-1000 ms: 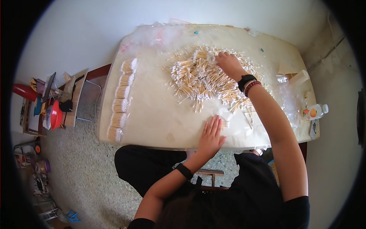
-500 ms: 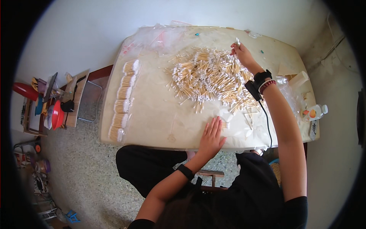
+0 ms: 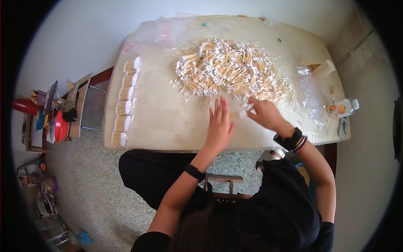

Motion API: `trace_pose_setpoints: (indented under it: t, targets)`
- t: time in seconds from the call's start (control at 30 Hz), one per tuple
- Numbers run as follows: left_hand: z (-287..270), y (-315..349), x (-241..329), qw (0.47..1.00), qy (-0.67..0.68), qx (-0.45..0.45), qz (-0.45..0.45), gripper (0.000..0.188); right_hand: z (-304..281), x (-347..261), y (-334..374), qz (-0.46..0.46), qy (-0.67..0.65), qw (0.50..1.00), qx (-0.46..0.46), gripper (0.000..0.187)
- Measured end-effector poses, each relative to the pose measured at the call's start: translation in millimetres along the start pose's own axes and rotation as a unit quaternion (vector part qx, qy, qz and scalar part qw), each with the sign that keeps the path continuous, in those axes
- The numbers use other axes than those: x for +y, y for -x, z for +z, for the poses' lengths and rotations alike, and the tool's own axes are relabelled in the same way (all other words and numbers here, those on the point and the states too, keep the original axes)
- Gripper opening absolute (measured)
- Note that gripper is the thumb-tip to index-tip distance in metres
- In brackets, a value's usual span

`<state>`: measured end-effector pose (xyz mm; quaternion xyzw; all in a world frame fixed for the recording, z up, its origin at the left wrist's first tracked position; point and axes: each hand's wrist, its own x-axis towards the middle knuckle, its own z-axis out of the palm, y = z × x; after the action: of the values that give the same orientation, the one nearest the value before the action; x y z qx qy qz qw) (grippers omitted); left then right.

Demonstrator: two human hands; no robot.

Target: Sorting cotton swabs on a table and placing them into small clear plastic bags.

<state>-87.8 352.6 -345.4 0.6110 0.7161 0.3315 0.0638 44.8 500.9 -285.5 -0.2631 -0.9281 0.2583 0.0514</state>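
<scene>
A big heap of cotton swabs (image 3: 231,69), with white tips and wooden sticks, covers the middle of the table. On the near side of it, my left hand (image 3: 220,124) lies with fingers stretched out and holds nothing. A small flat row of swabs (image 3: 236,114) rests on the tabletop against its fingers. At the row's right end my right hand (image 3: 268,115) is closed in a pinch, with white swab tips (image 3: 247,106) showing at the fingertips. How many it holds is hidden. Along the left edge stands a column of neat swab bundles (image 3: 124,108) in clear plastic.
Clear plastic bags (image 3: 161,33) lie at the far left of the table (image 3: 159,126). To the right are crumpled clear film (image 3: 311,98), a pale roll (image 3: 323,69) and a clear bottle (image 3: 342,108). A red basin (image 3: 60,126) stands beyond the table's left side.
My right hand has come back from the heap's far right side to the small row near my left hand, still pinching swabs. The left hand stays by the row; the view has shifted slightly.
</scene>
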Motion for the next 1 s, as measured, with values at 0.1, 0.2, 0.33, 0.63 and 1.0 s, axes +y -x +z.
trace_pose_setpoints:
  t: [0.1, 0.2, 0.33, 0.63, 1.0]
  targets:
    - [-8, 9, 26, 0.981, 0.188, 0.017, -0.054, 0.061, 29, -6, 20, -0.025, -0.003, 1.0, -0.017, 0.035]
    - [1, 17, 43, 0.903, 0.406, 0.052, -0.129, 0.056, 41, -27, 28, -0.062, -0.008, 0.998, -0.013, 0.045]
    - [9, 22, 45, 0.919, 0.345, 0.133, -0.134, 0.053, 53, -58, 35, -0.069, 0.018, 0.997, -0.004, 0.061]
    - [-4, 38, 35, 0.929, 0.346, 0.078, -0.102, 0.041, 67, -50, 33, -0.046, -0.065, 0.996, 0.028, 0.09]
    - [3, 38, 7, 0.888, 0.38, 0.112, -0.233, 0.013, 60, -42, 40, -0.055, -0.084, 0.995, -0.008, 0.09]
